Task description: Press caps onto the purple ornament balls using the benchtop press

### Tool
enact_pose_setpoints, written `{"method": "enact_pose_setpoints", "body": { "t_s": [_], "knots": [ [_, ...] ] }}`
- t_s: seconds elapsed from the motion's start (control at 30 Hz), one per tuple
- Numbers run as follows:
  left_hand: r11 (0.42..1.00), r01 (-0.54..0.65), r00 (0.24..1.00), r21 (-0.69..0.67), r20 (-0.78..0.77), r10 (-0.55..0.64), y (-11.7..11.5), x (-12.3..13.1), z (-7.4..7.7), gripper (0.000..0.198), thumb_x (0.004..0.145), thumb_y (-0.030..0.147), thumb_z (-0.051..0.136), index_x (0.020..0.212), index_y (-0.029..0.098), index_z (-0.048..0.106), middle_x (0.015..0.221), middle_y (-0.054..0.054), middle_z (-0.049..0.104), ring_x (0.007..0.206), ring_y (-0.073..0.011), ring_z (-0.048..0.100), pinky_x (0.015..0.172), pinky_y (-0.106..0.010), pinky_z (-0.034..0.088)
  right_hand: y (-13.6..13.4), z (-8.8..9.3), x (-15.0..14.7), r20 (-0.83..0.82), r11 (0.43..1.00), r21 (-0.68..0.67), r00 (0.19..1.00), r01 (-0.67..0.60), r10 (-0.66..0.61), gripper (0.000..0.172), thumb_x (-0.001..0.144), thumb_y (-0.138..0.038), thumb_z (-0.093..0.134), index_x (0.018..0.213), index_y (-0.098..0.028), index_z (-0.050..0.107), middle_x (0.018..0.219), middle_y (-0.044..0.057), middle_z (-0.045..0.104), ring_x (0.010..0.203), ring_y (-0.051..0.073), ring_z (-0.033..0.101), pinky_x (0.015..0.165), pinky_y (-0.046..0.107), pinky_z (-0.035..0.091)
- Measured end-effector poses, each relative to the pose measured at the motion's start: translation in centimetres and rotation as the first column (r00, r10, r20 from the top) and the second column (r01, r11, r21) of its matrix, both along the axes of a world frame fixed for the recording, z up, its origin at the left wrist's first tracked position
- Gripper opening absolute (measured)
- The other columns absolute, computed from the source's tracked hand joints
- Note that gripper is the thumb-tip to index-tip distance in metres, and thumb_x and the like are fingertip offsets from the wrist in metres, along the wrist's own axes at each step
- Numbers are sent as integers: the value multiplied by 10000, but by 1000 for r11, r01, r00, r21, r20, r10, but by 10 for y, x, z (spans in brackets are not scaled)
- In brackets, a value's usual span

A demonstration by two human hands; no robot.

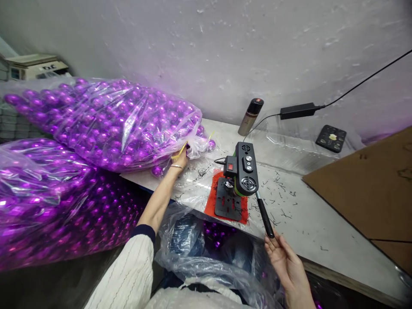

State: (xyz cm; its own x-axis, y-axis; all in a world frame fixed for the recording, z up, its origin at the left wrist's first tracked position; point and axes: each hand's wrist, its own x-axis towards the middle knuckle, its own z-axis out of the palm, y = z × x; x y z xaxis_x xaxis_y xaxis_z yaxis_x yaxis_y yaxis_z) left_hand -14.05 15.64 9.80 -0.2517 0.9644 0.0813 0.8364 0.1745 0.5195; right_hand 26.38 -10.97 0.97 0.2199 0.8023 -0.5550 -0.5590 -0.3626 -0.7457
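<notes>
My left hand [180, 159] reaches to the gathered mouth of a big clear plastic bag [128, 124] full of shiny purple balls. A thin yellow strip [180, 151] lies across its fingers, which are mostly hidden. My right hand [286, 262] is palm up, fingers stretched out, by the tip of a black lever handle [265, 219]; its fingertips seem to touch the handle. That lever belongs to a small black press machine [247, 167] with round grilles and a red switch [230, 166]. Its slotted black base plate [228, 199] stands on an orange-red cloth [210, 201].
Another bag of purple balls [64, 206] bulges at the left. An open plastic bag [206, 262] with purple balls lies over my lap. Behind the press stand a spray can [251, 116] and a black power adapter [298, 110]. Cardboard [370, 184] leans at right. Dark scraps litter the table [309, 210].
</notes>
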Motion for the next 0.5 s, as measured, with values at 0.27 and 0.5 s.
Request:
{"method": "enact_pose_setpoints", "body": {
  "t_s": [0.27,0.5],
  "knots": [
    [997,41,691,-67,723,20,-83,-3,7,531,836,420,735,1305,216,591,1153,-93,740,882,-228,744,805,-346,587,-12,2,-5,-76,996,13,994,-83,84,391,728,-396,856,1062,-224,750,997,56,807,846,194,767,753,309,665],
    [994,76,-127,-82,988,91,-168,22,1,340,884,384,671,1106,128,641,1029,-115,771,813,-187,757,786,-298,615,-21,9,-27,-119,989,19,982,-147,148,400,739,-429,852,1063,-216,752,1002,75,811,831,188,769,723,290,651]
  ]
}}
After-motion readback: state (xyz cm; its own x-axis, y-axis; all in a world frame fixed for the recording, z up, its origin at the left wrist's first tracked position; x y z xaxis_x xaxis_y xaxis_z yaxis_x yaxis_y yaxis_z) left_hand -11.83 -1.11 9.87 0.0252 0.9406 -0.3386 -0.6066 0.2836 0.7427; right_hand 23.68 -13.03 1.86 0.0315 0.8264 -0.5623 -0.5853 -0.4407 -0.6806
